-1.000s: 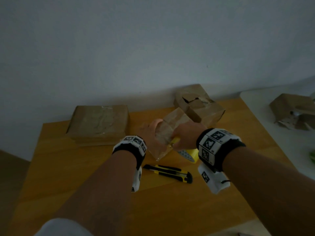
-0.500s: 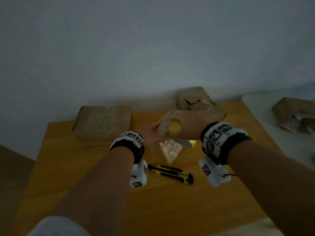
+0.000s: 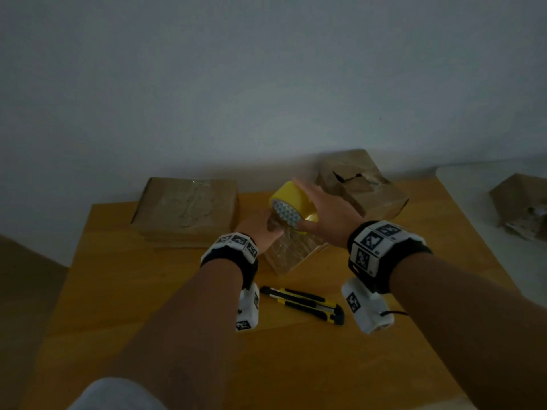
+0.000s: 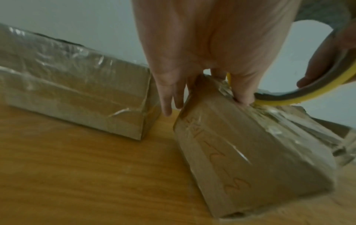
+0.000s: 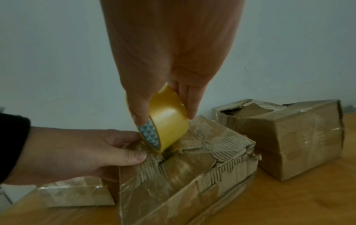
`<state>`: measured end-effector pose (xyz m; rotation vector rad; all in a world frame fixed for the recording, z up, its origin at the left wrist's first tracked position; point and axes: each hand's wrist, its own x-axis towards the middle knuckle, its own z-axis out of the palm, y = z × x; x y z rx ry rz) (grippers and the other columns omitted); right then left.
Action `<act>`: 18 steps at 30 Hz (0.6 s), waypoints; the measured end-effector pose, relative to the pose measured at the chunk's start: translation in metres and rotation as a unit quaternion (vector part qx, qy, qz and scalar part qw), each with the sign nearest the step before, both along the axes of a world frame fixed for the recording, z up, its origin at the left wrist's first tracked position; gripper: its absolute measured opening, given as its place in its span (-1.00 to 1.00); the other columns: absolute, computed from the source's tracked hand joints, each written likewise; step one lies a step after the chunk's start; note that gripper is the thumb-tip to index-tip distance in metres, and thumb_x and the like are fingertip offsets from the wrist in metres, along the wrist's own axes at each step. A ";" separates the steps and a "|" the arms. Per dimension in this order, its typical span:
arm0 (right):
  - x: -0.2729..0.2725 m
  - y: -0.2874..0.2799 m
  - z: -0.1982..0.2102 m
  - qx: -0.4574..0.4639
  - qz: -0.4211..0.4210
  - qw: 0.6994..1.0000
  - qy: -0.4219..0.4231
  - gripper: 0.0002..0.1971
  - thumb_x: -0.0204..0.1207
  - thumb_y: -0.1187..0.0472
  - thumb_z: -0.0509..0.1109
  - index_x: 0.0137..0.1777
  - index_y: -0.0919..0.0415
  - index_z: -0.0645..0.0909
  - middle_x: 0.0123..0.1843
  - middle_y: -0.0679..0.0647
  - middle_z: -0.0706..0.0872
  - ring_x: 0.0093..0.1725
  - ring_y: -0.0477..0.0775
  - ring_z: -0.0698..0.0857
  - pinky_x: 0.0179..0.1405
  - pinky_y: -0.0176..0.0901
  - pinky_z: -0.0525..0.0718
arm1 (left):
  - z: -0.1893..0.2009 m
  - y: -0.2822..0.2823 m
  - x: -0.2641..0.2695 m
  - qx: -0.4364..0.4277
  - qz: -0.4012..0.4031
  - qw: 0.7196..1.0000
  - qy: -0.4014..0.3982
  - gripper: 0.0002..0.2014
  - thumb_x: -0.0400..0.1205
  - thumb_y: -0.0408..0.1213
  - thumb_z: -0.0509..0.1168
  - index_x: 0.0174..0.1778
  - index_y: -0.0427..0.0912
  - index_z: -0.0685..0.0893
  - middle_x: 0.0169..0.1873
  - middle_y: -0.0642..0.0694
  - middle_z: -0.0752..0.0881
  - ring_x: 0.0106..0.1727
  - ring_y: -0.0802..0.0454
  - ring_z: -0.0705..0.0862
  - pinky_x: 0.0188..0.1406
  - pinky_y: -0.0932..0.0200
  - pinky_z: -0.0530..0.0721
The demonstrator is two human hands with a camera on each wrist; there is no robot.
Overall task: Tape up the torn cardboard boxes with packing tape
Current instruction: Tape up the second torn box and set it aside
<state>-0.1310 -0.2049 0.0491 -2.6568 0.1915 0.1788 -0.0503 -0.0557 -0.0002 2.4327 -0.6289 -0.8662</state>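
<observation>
A small torn cardboard box (image 3: 291, 257), partly wrapped in clear tape, stands on the wooden table (image 3: 142, 291) in the middle. My left hand (image 3: 266, 230) grips its upper left edge, thumb on top (image 5: 133, 156). My right hand (image 3: 322, 213) pinches a yellow packing tape roll (image 3: 291, 202) between thumb and fingers. The roll's rim touches the box's ragged top (image 5: 208, 146). In the left wrist view the left hand's fingers (image 4: 241, 94) press the taped top edge beside the roll (image 4: 285, 99).
A flat, taped box (image 3: 186, 211) lies at the back left. A torn box (image 3: 362, 186) stands at the back right by the wall. A yellow-black utility knife (image 3: 302, 304) lies in front of the small box. On a white table (image 3: 479, 241) at the right sits another box (image 3: 521, 202).
The small box, earlier held up and tilted between both hands, now stands on the table. My right hand has lifted the tape roll from below onto the box's top.
</observation>
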 end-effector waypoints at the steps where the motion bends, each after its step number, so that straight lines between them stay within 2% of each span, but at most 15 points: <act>1: 0.002 0.000 -0.002 0.001 -0.001 1.000 0.002 -0.12 0.55 0.01 0.44 0.71 -0.06 -0.07 0.53 0.18 0.49 0.41 0.20 0.56 0.26 0.05 0.58 | -0.003 -0.003 0.001 -0.010 0.011 1.000 0.003 -0.60 0.69 -0.07 0.20 0.43 -0.08 0.44 0.24 -0.15 0.63 0.17 -0.18 0.63 0.07 0.05 0.58; 2: 0.005 -0.001 -0.005 0.000 -0.005 1.000 0.004 -0.12 0.56 0.02 0.43 0.71 -0.06 -0.08 0.52 0.20 0.50 0.40 0.22 0.56 0.25 0.06 0.59 | -0.005 -0.005 0.002 -0.017 0.019 1.000 0.003 -0.69 0.69 -0.10 0.20 0.33 -0.08 0.50 0.08 -0.14 0.65 0.05 -0.16 0.64 0.00 0.07 0.57; 4: 0.010 -0.002 -0.012 -0.006 -0.009 1.000 0.011 -0.12 0.57 0.03 0.42 0.71 -0.05 -0.11 0.50 0.23 0.51 0.38 0.23 0.56 0.22 0.04 0.59 | -0.009 -0.010 0.005 -0.008 0.039 0.999 0.013 -0.95 0.69 -0.16 0.19 -0.02 -0.02 0.51 -0.25 -0.04 0.54 -0.22 -0.05 0.55 -0.08 0.10 0.51; 6: 0.014 -0.001 -0.016 -0.018 -0.007 1.000 0.021 -0.13 0.59 0.04 0.39 0.72 -0.02 -0.12 0.48 0.24 0.53 0.36 0.24 0.58 0.15 -0.03 0.56 | -0.011 -0.013 0.007 -0.002 0.052 0.998 0.022 -0.85 0.69 -0.19 0.18 -0.19 0.04 0.39 -0.34 0.00 0.44 -0.35 0.04 0.44 -0.10 0.11 0.47; 8: 0.017 -0.002 -0.016 -0.029 -0.002 0.999 0.030 -0.16 0.60 0.05 0.37 0.72 0.01 -0.11 0.50 0.24 0.51 0.37 0.25 0.56 0.13 -0.04 0.54 | -0.013 -0.014 0.008 0.001 0.061 0.998 0.029 -0.88 0.69 -0.20 0.19 -0.16 0.04 0.44 -0.23 -0.08 0.51 -0.24 -0.05 0.49 -0.07 0.09 0.48; 9: 0.017 -0.002 -0.013 -0.031 -0.003 0.999 0.036 -0.17 0.60 0.05 0.36 0.72 0.01 -0.09 0.52 0.23 0.49 0.39 0.25 0.55 0.16 -0.03 0.54 | -0.013 -0.015 0.009 0.003 0.059 0.998 0.034 -0.96 0.69 -0.20 0.20 -0.06 0.00 0.53 -0.13 -0.14 0.55 -0.15 -0.10 0.53 -0.05 0.07 0.50; 11: 0.019 -0.004 -0.004 -0.044 -0.003 0.998 0.052 -0.20 0.58 0.02 0.35 0.71 0.00 -0.03 0.55 0.21 0.46 0.39 0.23 0.56 0.19 -0.02 0.57 | -0.012 -0.016 0.009 0.000 0.059 0.997 0.040 -0.76 0.69 -0.18 0.22 0.26 -0.09 0.57 0.07 -0.19 0.65 0.03 -0.17 0.62 0.06 0.02 0.58; 13: 0.019 -0.006 0.009 -0.080 0.002 0.994 0.077 -0.25 0.57 -0.06 0.33 0.70 -0.02 0.08 0.60 0.13 0.42 0.42 0.18 0.55 0.22 -0.03 0.58 | -0.010 -0.016 0.008 0.004 0.052 0.998 0.032 -0.70 0.70 -0.18 0.21 0.34 -0.16 0.56 0.18 -0.20 0.67 0.06 -0.16 0.63 0.13 -0.02 0.61; 14: 0.017 -0.007 0.015 -0.107 0.009 0.990 0.092 -0.28 0.56 -0.11 0.32 0.68 -0.04 0.16 0.58 0.09 0.45 0.35 0.13 0.60 0.17 -0.04 0.61 | -0.008 -0.016 0.008 0.006 0.048 0.998 0.028 -0.72 0.70 -0.20 0.21 0.30 -0.19 0.57 0.16 -0.22 0.68 0.00 -0.13 0.61 0.10 0.00 0.61; 16: 0.010 -0.012 0.022 -0.176 0.036 0.974 0.139 -0.38 0.54 -0.20 0.27 0.59 -0.06 0.36 0.35 0.06 0.66 -0.04 -0.01 0.68 -0.14 -0.12 0.65 | -0.009 -0.017 0.009 0.010 0.049 0.998 0.023 -0.78 0.70 -0.22 0.21 0.22 -0.18 0.56 0.02 -0.19 0.65 -0.08 -0.09 0.57 -0.03 0.06 0.57; 17: 0.005 -0.015 0.023 -0.205 0.051 0.963 0.166 -0.40 0.54 -0.24 0.26 0.54 -0.05 0.42 0.22 0.04 0.72 -0.13 -0.01 0.67 -0.21 -0.13 0.65 | -0.011 -0.017 0.010 0.011 0.050 0.998 0.025 -0.78 0.68 -0.22 0.22 0.22 -0.17 0.53 -0.02 -0.15 0.63 -0.08 -0.10 0.58 -0.08 0.08 0.55; 18: -0.001 -0.017 0.022 -0.223 0.059 0.955 0.189 -0.41 0.54 -0.26 0.25 0.52 -0.03 0.43 0.15 0.02 0.73 -0.09 0.03 0.68 -0.16 -0.11 0.67 | -0.013 -0.017 0.010 0.015 0.052 0.998 0.030 -0.76 0.67 -0.20 0.23 0.24 -0.15 0.51 -0.05 -0.11 0.61 -0.08 -0.09 0.59 -0.09 0.09 0.55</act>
